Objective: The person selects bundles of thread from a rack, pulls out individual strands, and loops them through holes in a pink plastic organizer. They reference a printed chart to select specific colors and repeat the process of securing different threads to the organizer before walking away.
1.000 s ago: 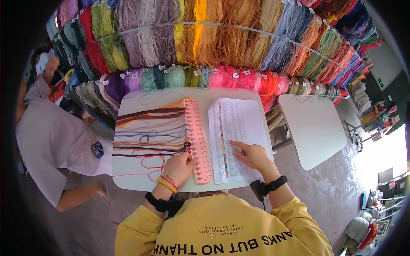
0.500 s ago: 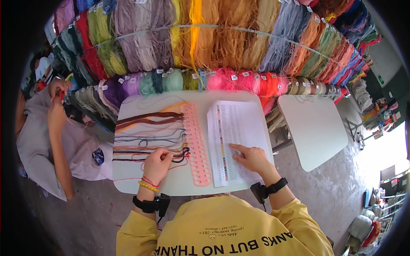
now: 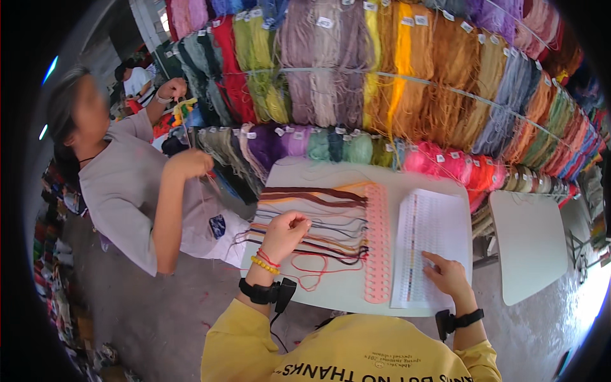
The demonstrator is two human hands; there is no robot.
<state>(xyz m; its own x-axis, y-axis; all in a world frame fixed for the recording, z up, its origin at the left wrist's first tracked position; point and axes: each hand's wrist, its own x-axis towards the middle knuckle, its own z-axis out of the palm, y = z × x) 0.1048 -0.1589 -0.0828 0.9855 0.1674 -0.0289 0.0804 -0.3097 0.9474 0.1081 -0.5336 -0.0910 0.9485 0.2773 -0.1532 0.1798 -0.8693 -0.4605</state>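
Pinching threads (image 3: 318,239) at frame centre, your left hand (image 3: 284,234) has its fingers closed on them, lifted leftward since earlier. Your right hand (image 3: 447,275) points, fingers narrow, on the colour chart (image 3: 433,242). Bare desk (image 3: 331,290) lies along the near edge; another person (image 3: 133,191) crowds the left.

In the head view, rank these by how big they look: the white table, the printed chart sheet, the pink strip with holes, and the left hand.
Largest to smallest:
1. white table
2. printed chart sheet
3. pink strip with holes
4. left hand
The hand is raised nearer the camera, so it and the strip are a loose call.
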